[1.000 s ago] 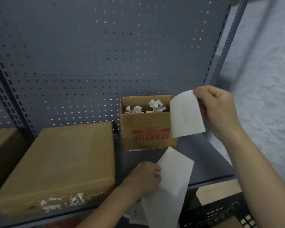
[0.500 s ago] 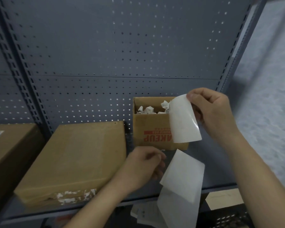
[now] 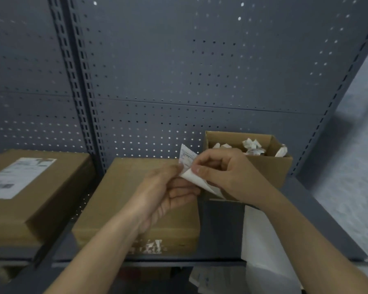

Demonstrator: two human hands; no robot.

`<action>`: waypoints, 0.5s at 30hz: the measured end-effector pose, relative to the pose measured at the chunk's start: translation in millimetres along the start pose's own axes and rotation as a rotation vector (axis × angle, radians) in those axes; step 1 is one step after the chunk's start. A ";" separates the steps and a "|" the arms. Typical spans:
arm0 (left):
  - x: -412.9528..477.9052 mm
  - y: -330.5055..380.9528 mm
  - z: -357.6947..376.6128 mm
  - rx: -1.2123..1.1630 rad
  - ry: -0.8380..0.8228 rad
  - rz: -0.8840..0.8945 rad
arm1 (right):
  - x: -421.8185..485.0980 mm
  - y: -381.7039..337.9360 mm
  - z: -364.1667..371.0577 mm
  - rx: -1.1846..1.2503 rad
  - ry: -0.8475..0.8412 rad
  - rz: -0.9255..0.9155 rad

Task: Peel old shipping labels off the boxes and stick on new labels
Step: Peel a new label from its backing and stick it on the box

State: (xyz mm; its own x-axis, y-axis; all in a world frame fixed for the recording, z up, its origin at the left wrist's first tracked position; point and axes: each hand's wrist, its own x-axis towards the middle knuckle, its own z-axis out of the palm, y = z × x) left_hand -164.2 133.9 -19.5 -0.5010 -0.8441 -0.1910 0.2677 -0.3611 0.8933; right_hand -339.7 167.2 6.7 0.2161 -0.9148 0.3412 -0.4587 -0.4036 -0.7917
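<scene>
Two hands work close in: left hand [image 3: 168,194] and right hand [image 3: 229,177] each pinch the new label [image 3: 187,159] between thumb and forefinger, other fingers loosely curled. Its white backing [image 3: 202,185] curls off at one corner. Step looks like splitting label from backing. Just beneath sits the middle box [image 3: 119,183], top bare, torn label residue [image 3: 152,247] on its front. Next move likely needs the backing fully freed, then the label laid flat on that top. Further back, an open box [image 3: 270,168] holds crumpled scraps [image 3: 252,145].

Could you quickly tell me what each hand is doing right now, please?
Left hand: pinching the label.
Right hand: pinching the same label, at its lower white edge.
</scene>
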 end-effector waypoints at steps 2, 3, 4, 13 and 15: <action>1.2 -0.6 -9.0 0.000 0.035 0.019 | 2.8 0.3 7.5 -0.020 -0.044 -0.002; 2.0 -0.6 -13.4 -0.004 0.057 0.030 | 4.4 0.5 10.6 -0.027 -0.065 0.003; 2.9 -0.3 -18.3 -0.001 0.082 0.043 | 6.0 0.7 13.7 -0.038 -0.082 0.013; 10.8 10.9 -50.7 0.032 0.207 0.130 | 20.4 10.2 22.9 0.014 -0.009 0.050; 10.7 14.1 -61.0 0.066 0.202 0.127 | 24.9 15.2 22.8 0.000 0.141 0.089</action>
State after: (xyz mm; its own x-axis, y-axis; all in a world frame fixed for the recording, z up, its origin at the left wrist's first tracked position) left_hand -115.6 95.6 -33.7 -0.2903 -0.9456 -0.1467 0.2608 -0.2257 0.9386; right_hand -321.6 138.6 -8.4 0.0519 -0.9399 0.3376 -0.4709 -0.3211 -0.8217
